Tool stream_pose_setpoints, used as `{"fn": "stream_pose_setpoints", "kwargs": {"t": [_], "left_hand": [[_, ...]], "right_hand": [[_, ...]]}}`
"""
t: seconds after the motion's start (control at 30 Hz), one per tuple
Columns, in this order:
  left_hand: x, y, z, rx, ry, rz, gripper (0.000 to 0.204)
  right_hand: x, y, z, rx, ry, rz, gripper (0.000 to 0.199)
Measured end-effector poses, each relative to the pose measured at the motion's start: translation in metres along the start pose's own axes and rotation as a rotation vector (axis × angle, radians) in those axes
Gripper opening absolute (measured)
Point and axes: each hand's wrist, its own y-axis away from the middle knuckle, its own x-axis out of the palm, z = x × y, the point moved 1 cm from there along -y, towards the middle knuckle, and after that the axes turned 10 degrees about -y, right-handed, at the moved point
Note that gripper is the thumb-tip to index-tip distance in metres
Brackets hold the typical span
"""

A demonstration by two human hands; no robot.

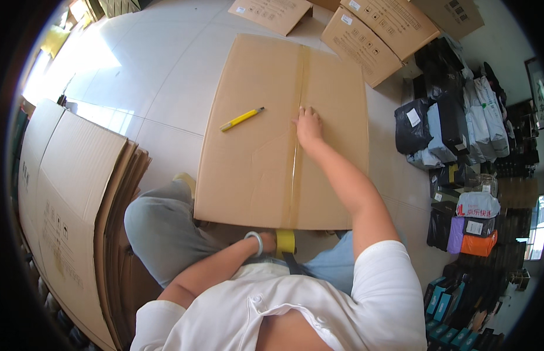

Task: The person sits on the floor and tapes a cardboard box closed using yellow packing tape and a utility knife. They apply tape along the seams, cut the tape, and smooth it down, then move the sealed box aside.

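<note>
On cardboard box [254, 152]: right hand [309, 126] flat on tape seam [296, 158] | left hand [267, 241] grips tape roll [285, 241]

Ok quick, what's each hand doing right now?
Left hand: closed on the yellow roll of packing tape.
Right hand: open, pressed flat on the taped seam of the big brown cardboard box.

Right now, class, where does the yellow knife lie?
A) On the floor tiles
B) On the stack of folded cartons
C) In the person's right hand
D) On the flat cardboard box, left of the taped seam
D: the knife lies loose on the box, left of the seam, apart from the right hand.
</note>
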Motion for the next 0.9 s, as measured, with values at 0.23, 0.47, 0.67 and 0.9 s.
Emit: {"fn": "stream_pose_setpoints", "kwargs": {"t": [0.23,0.47,0.67,0.9], "left_hand": [[0.018,-0.016,0.033,0.620,-0.293,-0.336,0.021],[0.037,0.002,0.014,0.454,1.468,0.150,0.033],[0.025,0.026,-0.012,0.219,1.247,-0.159,0.042],[-0.004,0.017,0.012,0.170,1.173,-0.464,0.050]], "right_hand": [[0.014,0.228,0.003,-0.244,-0.079,0.128,0.067],[0.011,0.288,0.002,-0.304,-0.183,0.090,0.066],[0.019,0.265,0.015,-0.261,-0.214,-0.031,0.061],[0.032,0.205,0.037,-0.084,-0.179,-0.052,0.061]]}}
